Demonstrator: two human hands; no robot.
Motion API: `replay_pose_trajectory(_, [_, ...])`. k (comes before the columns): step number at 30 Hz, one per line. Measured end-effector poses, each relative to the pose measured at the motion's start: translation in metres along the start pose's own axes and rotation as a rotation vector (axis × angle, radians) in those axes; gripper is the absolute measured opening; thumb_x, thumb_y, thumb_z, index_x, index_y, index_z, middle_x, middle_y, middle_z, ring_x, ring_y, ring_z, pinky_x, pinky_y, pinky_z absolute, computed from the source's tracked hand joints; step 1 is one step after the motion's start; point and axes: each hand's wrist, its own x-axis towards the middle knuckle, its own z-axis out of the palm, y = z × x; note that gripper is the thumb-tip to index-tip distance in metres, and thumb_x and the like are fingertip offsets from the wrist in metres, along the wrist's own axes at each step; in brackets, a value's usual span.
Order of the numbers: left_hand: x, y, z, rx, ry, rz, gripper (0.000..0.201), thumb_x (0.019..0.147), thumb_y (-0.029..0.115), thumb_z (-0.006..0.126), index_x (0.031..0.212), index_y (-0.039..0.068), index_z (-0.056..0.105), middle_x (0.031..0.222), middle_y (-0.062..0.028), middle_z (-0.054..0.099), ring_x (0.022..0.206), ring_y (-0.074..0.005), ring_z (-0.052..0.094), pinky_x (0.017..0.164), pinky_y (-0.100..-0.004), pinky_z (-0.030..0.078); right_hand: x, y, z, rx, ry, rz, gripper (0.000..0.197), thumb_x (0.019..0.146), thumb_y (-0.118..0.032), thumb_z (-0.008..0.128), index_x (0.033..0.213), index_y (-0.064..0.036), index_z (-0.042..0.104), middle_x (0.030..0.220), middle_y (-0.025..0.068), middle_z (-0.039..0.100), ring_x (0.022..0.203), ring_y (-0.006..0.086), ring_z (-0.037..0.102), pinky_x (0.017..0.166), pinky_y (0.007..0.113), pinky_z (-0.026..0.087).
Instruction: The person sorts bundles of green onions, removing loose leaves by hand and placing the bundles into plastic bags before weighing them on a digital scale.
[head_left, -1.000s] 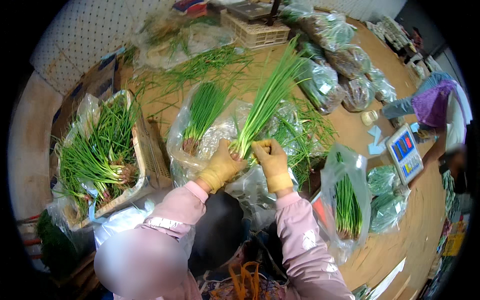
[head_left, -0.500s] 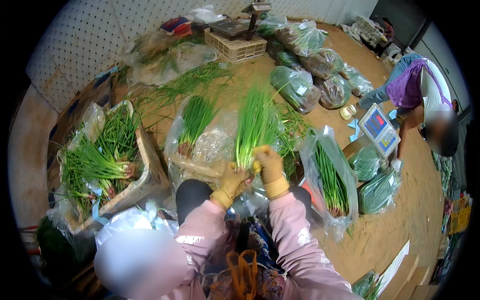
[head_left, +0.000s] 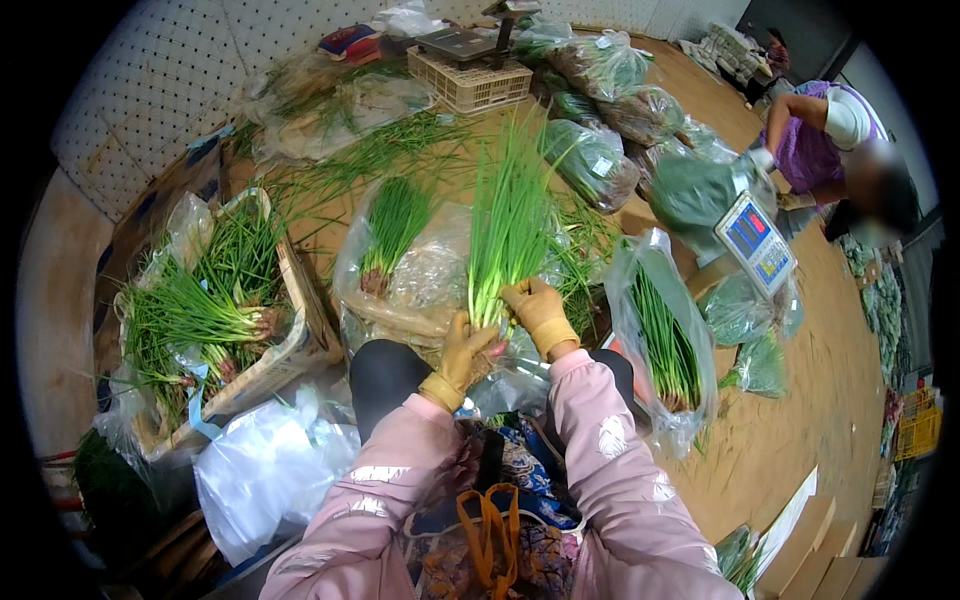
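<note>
Upright above my knees stands a bunch of green onions (head_left: 505,240), leaves fanning upward and pale stems low. My left hand (head_left: 463,355), in a yellowish work glove, is closed around the root end. My right hand (head_left: 540,312), gloved alike, has its bent fingers closed on the lower stems at the bunch's right side. Just beyond my left hand, a smaller green onion bundle (head_left: 392,230) lies on clear plastic (head_left: 430,265). Right of my right knee, an open clear bag (head_left: 622,290) holds another green onion bundle (head_left: 665,350).
A crate (head_left: 315,320) of loose green onions stands at left, with white plastic bags (head_left: 265,470) below it. Filled bags (head_left: 600,165) are piled at the back near a scale on a crate (head_left: 470,85). At right, a co-worker (head_left: 815,150) bends behind a digital scale (head_left: 755,245).
My right hand has shifted slightly along the stems while the left keeps its grip. The co-worker has brought a filled bag up behind the digital scale. A blurred shape at lower left is gone.
</note>
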Motion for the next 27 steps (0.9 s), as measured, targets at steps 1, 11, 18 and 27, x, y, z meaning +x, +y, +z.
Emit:
replay_pose_trajectory(1, [0.0,-0.001,0.003,-0.019,-0.006,0.013,0.024,0.081,0.01,0.053,0.099,0.003,0.039,0.081,-0.0109,0.049,0.061,-0.0179,0.047,0.057,-0.0297,0.042,0.006,0.011,0.004,0.003,0.058,-0.024,0.022,0.073,-0.023,0.059,0.073,-0.001,0.056,0.061,0.0101,0.06,0.051,0.0156,0.057,0.051,0.028,0.046])
replay_pose_trajectory(11, [0.002,-0.001,0.003,-0.175,0.029,-0.058,0.021,0.08,0.005,0.051,0.098,-0.002,0.042,0.079,-0.0125,0.051,0.063,-0.0205,0.05,0.055,-0.0288,0.043,-0.006,0.025,0.01,0.308,0.144,0.055,0.019,0.074,-0.018,0.058,0.073,0.0007,0.054,0.059,0.0077,0.058,0.046,0.0126,0.052,0.044,0.025,0.041])
replay_pose_trajectory(18, [0.002,-0.003,0.002,-0.092,0.084,-0.073,0.023,0.076,-0.001,0.051,0.097,-0.005,0.044,0.073,-0.0149,0.052,0.055,-0.0198,0.05,0.048,-0.0287,0.042,-0.011,0.031,0.008,0.478,0.093,-0.03,0.013,0.074,-0.011,0.062,0.074,-0.0038,0.052,0.064,0.0034,0.055,0.051,0.0085,0.046,0.045,0.023,0.037])
replay_pose_trajectory(27, [0.001,0.009,0.005,-0.127,-0.014,-0.068,0.025,0.073,0.001,0.053,0.096,-0.008,0.048,0.066,-0.0111,0.05,0.053,-0.0178,0.049,0.047,-0.0261,0.041,-0.016,0.026,-0.007,1.006,-0.304,0.072,0.021,0.081,-0.013,0.056,0.099,-0.0031,0.052,0.083,0.0024,0.058,0.065,0.0068,0.05,0.052,0.016,0.037])
